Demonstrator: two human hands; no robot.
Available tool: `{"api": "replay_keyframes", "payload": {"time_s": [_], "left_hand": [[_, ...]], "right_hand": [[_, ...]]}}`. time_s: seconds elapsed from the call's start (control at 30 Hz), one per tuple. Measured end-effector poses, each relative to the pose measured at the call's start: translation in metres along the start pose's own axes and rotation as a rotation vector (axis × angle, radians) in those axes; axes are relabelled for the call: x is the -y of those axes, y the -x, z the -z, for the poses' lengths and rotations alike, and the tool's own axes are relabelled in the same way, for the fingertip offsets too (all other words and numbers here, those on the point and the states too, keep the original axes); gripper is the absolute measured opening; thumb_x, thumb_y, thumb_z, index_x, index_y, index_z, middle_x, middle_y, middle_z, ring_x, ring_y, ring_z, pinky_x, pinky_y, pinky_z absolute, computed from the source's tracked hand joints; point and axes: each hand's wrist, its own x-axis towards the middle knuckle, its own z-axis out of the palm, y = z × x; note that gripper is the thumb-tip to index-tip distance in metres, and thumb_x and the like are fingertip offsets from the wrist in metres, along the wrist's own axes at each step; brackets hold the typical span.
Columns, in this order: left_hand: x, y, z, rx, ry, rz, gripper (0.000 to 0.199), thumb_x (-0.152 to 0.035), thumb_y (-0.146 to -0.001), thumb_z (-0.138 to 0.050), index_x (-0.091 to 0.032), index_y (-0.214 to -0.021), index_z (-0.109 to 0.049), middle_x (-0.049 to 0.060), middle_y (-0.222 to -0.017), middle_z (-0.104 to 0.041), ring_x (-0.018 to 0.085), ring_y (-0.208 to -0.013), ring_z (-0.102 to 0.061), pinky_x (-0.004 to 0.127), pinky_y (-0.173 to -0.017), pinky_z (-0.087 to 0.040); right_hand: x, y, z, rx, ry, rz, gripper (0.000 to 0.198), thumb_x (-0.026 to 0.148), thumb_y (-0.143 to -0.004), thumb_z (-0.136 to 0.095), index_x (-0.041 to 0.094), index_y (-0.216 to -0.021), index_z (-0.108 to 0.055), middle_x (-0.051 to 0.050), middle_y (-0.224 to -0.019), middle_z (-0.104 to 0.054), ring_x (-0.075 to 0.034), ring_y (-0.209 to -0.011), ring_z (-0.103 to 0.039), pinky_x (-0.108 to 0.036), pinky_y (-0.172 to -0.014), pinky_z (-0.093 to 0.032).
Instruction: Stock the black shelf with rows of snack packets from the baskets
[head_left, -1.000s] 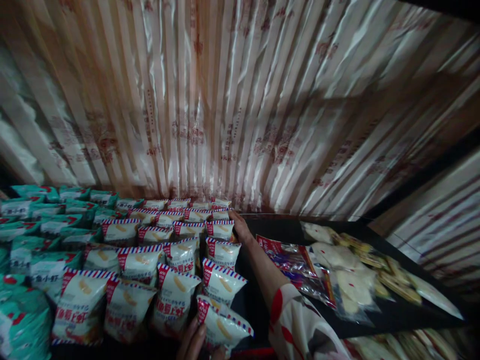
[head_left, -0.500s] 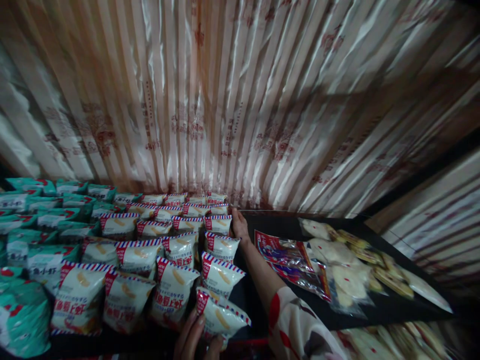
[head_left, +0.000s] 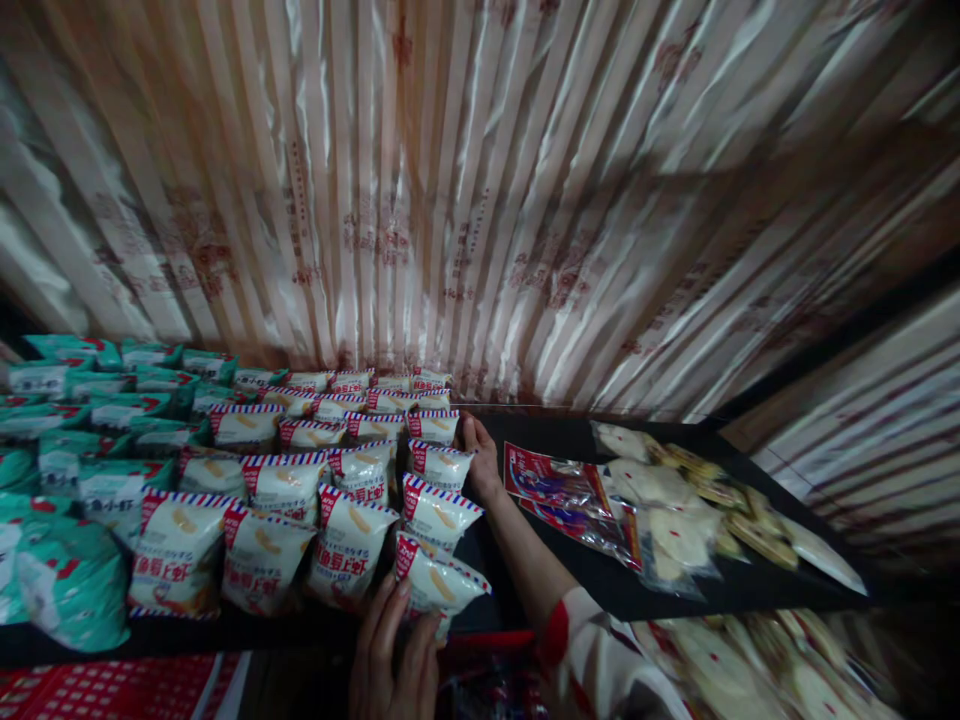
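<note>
At the front right corner of the rows, my left hand (head_left: 396, 650) is closed on a small white snack bag (head_left: 439, 580) with a red, white and blue striped edge. The fingers lie on its left side and the thumb on its lower face. My right hand (head_left: 481, 462) reaches farther back, against the right side of a similar snack bag (head_left: 433, 427); its fingers look loosely bent and apart, their tips partly hidden. Between the hands, another bag (head_left: 437, 512) stands in the same column. More white bags (head_left: 349, 547) stand upright in rows to the left.
Green snack bags (head_left: 71, 575) fill the left. On the black shelf (head_left: 525, 430) to the right lie red packets (head_left: 559, 480) and clear packs of pale slices (head_left: 675, 540). Pleated printed sheeting (head_left: 420, 200) hangs behind. More packs (head_left: 720, 660) and a red-patterned package (head_left: 112, 690) sit below.
The camera view has tilted down a little, so the shelf's contents sit higher and a red-patterned package shows below. Both hands stay at the same bags.
</note>
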Motion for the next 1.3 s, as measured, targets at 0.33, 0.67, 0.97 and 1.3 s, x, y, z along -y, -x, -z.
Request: {"api": "replay_keyframes", "payload": {"time_s": [0.33,0.67,0.97,1.3], "left_hand": [[0.0,-0.004,0.006,0.07,-0.042,-0.037,0.026,-0.01,-0.084,-0.053,-0.018,-0.106,-0.061,0.011,-0.126,-0.048,0.023,-0.122,-0.045,0.032,-0.094,-0.046],[-0.011,-0.006,0.009,0.121,-0.052,0.015,0.031,-0.013,-0.086,-0.052,-0.02,-0.116,-0.058,0.012,-0.128,-0.046,0.023,-0.122,-0.045,0.035,-0.093,-0.047],[-0.011,-0.002,0.006,0.233,-0.099,-0.017,0.045,-0.008,-0.085,-0.047,-0.021,-0.128,-0.049,0.012,-0.138,-0.04,0.026,-0.13,-0.036,0.038,-0.097,-0.044],[-0.011,-0.002,0.005,0.287,-0.119,-0.008,0.052,-0.007,-0.085,-0.041,-0.021,-0.135,-0.042,0.013,-0.141,-0.038,0.027,-0.133,-0.032,0.042,-0.098,-0.044]], "right_hand": [[0.005,0.031,-0.012,0.029,-0.061,-0.096,0.041,0.046,-0.063,-0.07,0.019,-0.095,-0.068,-0.005,-0.088,-0.072,-0.021,-0.079,-0.065,-0.034,-0.075,-0.051],[0.019,0.105,0.027,-0.09,-0.008,-0.178,0.049,0.061,-0.076,-0.054,0.019,-0.097,-0.069,-0.008,-0.099,-0.07,-0.024,-0.092,-0.063,-0.032,-0.074,-0.049],[0.04,0.12,0.016,0.132,0.004,-0.135,0.048,0.054,-0.072,-0.063,0.021,-0.106,-0.066,-0.005,-0.092,-0.071,-0.025,-0.093,-0.062,-0.033,-0.076,-0.05],[0.028,0.117,0.011,0.105,-0.023,-0.104,0.046,0.049,-0.073,-0.064,0.021,-0.109,-0.059,-0.006,-0.103,-0.067,-0.022,-0.092,-0.062,-0.031,-0.079,-0.049]]}}
